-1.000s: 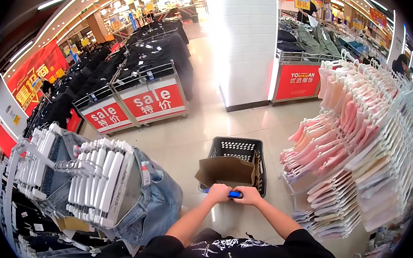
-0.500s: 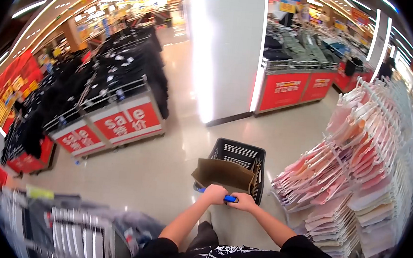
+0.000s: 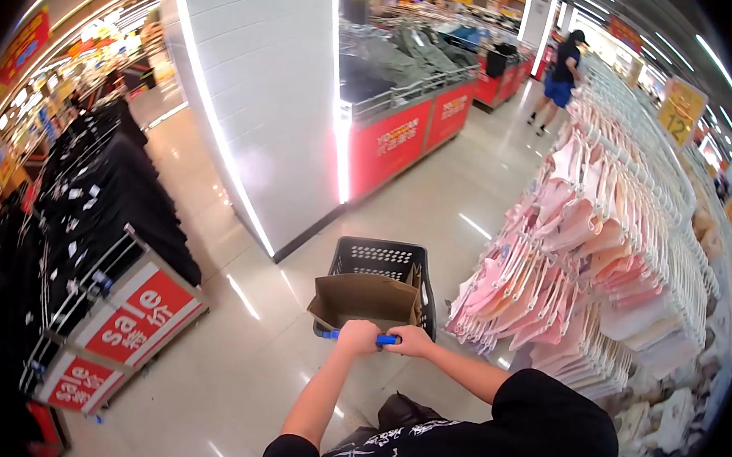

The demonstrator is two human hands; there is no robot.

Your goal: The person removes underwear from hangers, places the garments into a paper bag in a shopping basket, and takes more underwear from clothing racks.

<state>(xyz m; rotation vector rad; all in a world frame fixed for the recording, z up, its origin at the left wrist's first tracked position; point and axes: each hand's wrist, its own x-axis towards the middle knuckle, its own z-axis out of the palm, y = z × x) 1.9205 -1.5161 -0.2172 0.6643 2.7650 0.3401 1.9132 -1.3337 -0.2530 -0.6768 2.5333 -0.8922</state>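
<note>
Both my hands are closed around the blue handle of a dark shopping basket in front of me. My left hand wraps the middle of the handle, and my right hand grips its right end. A brown paper bag stands open inside the basket, its left edge sticking out past the rim. How the basket is carried underneath is hidden.
A white lit pillar stands ahead to the left. Racks of pink and white garments line my right. Left is a bin of black clothes with a sale sign. A person walks in the aisle ahead.
My view has turned to the right, so the pillar and sale bin shift left. The aisle and a person now show at the upper right. Both hands keep their hold on the handle.
</note>
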